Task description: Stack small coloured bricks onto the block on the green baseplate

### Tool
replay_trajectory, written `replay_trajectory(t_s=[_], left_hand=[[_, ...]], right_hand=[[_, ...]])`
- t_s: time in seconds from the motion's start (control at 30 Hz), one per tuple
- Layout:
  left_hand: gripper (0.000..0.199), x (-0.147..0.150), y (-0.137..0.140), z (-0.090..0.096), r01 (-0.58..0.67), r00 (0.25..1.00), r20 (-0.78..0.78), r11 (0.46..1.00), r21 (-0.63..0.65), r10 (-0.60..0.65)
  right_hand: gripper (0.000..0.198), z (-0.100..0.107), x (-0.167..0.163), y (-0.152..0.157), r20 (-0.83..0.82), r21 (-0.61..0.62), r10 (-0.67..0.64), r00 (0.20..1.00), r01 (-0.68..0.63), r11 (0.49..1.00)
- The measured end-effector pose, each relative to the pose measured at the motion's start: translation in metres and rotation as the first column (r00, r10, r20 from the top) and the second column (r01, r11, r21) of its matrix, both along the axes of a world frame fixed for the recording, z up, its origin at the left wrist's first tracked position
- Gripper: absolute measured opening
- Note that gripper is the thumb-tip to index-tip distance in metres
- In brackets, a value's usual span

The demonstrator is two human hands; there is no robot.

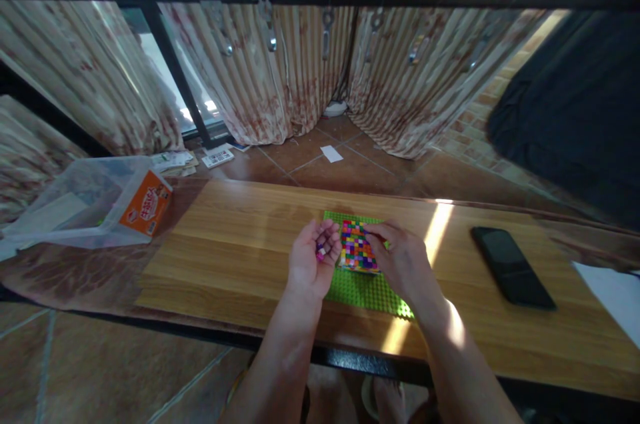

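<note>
A green studded baseplate [360, 291] lies on the wooden board. On it stands a low block of multicoloured toy bricks [357, 247], its top a patchwork of small coloured squares. My left hand [315, 257] is palm up and cupped at the block's left side, holding a few tiny bricks [321, 253], pink, white and purple. At the block's upper right, my right hand [400, 257] has thumb and forefinger pinched together against the top. Whatever is between those fingertips is too small to make out. The right hand covers part of the baseplate.
A clear plastic bin [95, 211] with an orange label stands at the left. On the right of the wooden board [225, 244] lies a black phone [513, 267], with white paper [610, 297] past it. Hooks [271, 34] hang from a dark bar before the curtains.
</note>
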State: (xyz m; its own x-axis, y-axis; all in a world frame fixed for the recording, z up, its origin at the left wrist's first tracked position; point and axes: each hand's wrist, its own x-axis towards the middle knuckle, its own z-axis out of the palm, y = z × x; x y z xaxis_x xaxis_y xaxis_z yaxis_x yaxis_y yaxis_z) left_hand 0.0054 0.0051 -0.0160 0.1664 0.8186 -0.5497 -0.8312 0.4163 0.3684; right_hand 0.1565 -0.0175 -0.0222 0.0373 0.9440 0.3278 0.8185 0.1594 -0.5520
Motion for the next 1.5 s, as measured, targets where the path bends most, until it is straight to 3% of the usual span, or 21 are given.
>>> replay_trajectory(t_s=[0.23, 0.63, 0.9, 1.2, 1.5], left_hand=[[0.022, -0.002, -0.001, 0.001, -0.008, 1.000, -0.026, 1.000, 0.005, 0.008], [0.021, -0.003, -0.001, 0.000, -0.016, 1.000, -0.010, 1.000, 0.004, 0.016], [0.023, -0.002, -0.001, 0.001, -0.012, 1.000, 0.003, 1.000, 0.012, 0.012], [0.028, -0.002, -0.002, 0.002, 0.002, 1.000, 0.027, 0.998, 0.060, -0.004], [0.038, 0.000, -0.006, 0.009, 0.066, 0.995, 0.060, 0.991, 0.113, -0.073]], right_hand=[[0.027, -0.001, -0.007, 0.002, 0.076, 0.009, -0.106, 0.992, 0.105, 0.994], [0.022, 0.002, -0.008, 0.000, -0.096, -0.045, -0.183, 0.978, 0.179, 0.983], [0.030, -0.014, 0.000, 0.010, -0.075, 0.139, -0.241, 0.968, 0.249, 0.959], [0.032, -0.022, -0.006, 0.016, -0.268, -0.088, -0.242, 0.933, 0.226, 0.970], [0.027, -0.027, -0.006, 0.017, -0.351, -0.062, -0.199, 0.915, 0.189, 0.980]])
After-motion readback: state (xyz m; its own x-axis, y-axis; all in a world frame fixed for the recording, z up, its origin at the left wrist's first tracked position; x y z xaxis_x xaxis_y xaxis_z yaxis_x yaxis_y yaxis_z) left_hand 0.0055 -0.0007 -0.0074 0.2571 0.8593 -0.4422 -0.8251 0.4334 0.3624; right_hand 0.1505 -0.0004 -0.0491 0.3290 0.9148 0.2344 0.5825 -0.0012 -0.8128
